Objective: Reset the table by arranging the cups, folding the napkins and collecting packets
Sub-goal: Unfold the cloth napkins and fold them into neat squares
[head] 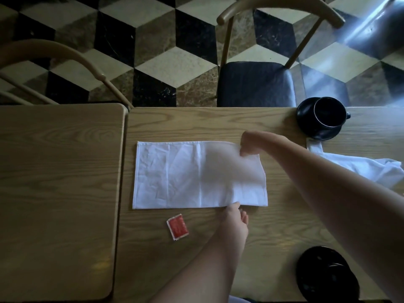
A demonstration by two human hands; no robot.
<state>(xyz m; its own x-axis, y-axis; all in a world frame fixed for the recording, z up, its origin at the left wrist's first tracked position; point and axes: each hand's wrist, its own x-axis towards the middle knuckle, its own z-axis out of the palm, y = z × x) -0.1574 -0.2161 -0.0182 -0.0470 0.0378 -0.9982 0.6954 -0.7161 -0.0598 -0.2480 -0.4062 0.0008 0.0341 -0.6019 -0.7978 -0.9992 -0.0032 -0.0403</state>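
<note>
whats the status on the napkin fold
Left hand pinching napkin near edge, right hand gripping far corner. Second napkin still crumpled. Red packet uncollected.

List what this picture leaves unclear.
- Second napkin, head view: the right forearm covers part of it, so its full shape is hidden.
- Near cup and saucer: dark, blurred, partly behind the forearm; cup not distinguishable.
- Red packet: print too small to read.
- Right hand fingertips: motion-blurred at the flat napkin.
</note>
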